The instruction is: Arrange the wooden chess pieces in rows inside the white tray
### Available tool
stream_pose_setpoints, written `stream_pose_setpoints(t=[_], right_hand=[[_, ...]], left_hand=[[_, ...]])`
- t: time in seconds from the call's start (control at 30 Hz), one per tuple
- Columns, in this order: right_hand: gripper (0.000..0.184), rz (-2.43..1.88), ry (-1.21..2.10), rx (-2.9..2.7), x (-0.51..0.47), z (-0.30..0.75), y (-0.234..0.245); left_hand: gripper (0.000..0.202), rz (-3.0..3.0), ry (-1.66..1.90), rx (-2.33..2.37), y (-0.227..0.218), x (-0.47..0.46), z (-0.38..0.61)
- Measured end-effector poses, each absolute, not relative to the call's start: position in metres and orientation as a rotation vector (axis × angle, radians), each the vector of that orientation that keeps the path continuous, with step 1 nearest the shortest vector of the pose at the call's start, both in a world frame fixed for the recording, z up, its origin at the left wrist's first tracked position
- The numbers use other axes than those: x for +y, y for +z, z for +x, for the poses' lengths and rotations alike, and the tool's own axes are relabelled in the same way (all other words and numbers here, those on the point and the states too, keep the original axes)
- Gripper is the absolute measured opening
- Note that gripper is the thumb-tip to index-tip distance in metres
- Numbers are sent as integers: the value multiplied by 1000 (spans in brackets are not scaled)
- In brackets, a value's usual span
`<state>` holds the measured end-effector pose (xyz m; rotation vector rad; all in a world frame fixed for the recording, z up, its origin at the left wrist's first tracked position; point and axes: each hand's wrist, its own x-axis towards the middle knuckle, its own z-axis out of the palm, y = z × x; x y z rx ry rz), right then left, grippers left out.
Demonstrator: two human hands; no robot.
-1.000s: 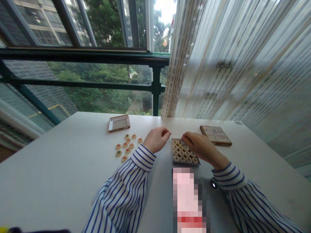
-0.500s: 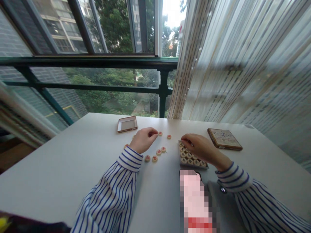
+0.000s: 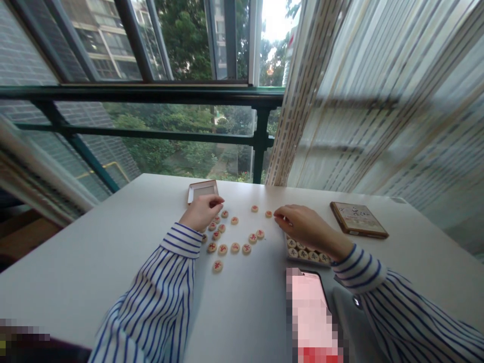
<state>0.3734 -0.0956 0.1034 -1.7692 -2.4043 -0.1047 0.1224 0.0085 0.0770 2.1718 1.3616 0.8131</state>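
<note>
My left hand (image 3: 201, 212) has its fingers pinched together over the left group of round xiangqi pieces with red characters (image 3: 223, 249); anything between its fingertips is hidden. My right hand (image 3: 308, 224) reaches left past the piece box (image 3: 310, 262), its fingertips closed together just beside a red-marked piece (image 3: 268, 214). Whether it holds anything, I cannot make out. Rows of black-marked pieces (image 3: 303, 255) lie in the box, partly covered by my right hand. Another red-marked piece (image 3: 254, 208) lies alone between my hands, farther back.
A shallow open box lid (image 3: 192, 192) stands behind my left hand. At the right lies a flat box with a printed cover (image 3: 359, 219). A phone (image 3: 312, 312) lies in front of the piece box, on the white table (image 3: 132, 242). Window railing and curtains border the back.
My left hand has moved left, away from the lone back piece, uncovering more red-marked pieces. My right hand has shifted from over the box toward the piece at its left. The view has shifted slightly.
</note>
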Motion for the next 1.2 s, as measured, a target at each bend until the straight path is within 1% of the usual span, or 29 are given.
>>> stream_pose_setpoints(t=[0.13, 0.4, 0.6, 0.83, 1.2], right_hand=[[30, -1725, -106, -2429, -89, 365, 104], [28, -1708, -104, -2475, -75, 352, 103], [28, -1646, -100, -2512, -62, 344, 98], [27, -1576, -80, -2527, -50, 332, 94], [27, -1555, -4, -2546, -40, 323, 84]], left_hand=[[25, 2222, 801, 1390, 72, 16, 112], [28, 2326, 748, 1481, 42, 32, 95], [33, 2349, 679, 1433, 28, 41, 87], [37, 2361, 611, 1399, 23, 49, 82], [36, 2331, 510, 1359, 18, 55, 83]])
